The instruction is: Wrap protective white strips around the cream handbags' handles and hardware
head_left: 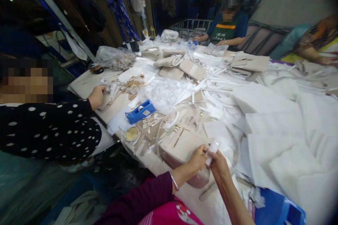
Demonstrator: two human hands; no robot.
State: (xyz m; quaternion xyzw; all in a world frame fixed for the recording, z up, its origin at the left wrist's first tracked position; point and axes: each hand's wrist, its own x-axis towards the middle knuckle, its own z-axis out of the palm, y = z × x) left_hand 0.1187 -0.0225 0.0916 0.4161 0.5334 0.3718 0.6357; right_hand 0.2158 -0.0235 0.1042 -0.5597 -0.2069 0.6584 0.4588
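Head view: my right hand has fingers closed on a small white strip, my left hand pinched nearly closed at its edge, both over the near right corner of the beige bag. Blue tape dispenser and round tin sit left of the bag on the table.

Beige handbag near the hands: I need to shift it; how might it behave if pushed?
The handbag probably keeps its shape, since its sides look boxy. It seems unlikely to roll, given its broad flat face.
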